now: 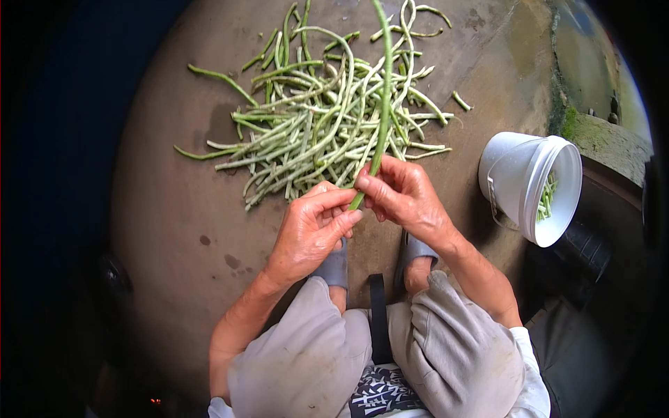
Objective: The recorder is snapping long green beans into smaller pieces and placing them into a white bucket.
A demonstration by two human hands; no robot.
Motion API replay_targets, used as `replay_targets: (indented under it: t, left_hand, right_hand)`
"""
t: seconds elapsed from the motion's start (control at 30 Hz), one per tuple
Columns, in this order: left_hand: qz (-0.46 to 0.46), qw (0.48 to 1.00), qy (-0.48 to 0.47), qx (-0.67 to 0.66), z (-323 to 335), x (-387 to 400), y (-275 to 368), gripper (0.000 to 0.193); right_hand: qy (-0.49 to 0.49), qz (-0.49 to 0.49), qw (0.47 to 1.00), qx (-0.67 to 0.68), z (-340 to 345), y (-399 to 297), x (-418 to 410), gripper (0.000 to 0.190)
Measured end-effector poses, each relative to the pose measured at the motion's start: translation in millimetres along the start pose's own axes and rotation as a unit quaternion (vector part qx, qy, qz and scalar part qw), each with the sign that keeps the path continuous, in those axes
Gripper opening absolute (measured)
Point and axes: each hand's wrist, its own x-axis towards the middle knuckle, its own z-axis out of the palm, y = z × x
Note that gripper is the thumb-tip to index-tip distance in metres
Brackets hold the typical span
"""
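A long green bean pod (386, 94) runs from the top of the view down to my two hands, in front of the pile. My left hand (319, 224) pinches its lower end between thumb and fingers. Just above, my right hand (402, 193) grips the same pod between thumb and forefinger. Beyond my hands a loose heap of long green beans (298, 136) lies on the concrete floor (172, 219). To the right, a white plastic bucket (509, 172) leans with its mouth towards me, and short cut bean pieces (546, 198) lie inside it.
One short bean piece (462, 101) lies apart, right of the heap. A mossy concrete ledge (611, 146) runs behind the bucket, with a dark object (580, 251) below it. My feet in grey slippers (332, 269) rest between my knees and the heap.
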Motion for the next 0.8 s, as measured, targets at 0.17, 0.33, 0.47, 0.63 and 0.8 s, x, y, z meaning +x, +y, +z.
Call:
replay_targets:
  t: [0.17, 0.33, 0.47, 0.63, 0.8]
  left_hand:
    - [-0.031, 0.986, 0.017, -0.166, -7.6, -12.7, -13.0, 0.030]
    - [-0.014, 0.996, 0.022, -0.081, 6.5, -20.5, -15.4, 0.025]
    - [0.064, 0.990, 0.093, 0.085, 7.3, -19.3, -14.6, 0.018]
    - [0.020, 0.994, 0.093, 0.049, -5.1, -17.4, 5.4, 0.011]
    - [0.097, 0.975, 0.083, 0.181, -18.6, -6.8, 5.3, 0.010]
  right_hand:
    - [-0.013, 0.021, 0.990, 0.140, -2.5, 24.0, 1.3, 0.024]
    - [-0.021, 0.024, 0.987, 0.159, 6.4, 29.9, -0.8, 0.023]
    - [-0.034, 0.045, 0.993, 0.105, 3.8, 26.9, -2.1, 0.028]
    - [-0.035, 0.047, 0.995, 0.080, 6.8, 25.8, -8.3, 0.025]
    - [-0.082, 0.053, 0.993, 0.072, 5.7, 27.0, -10.0, 0.024]
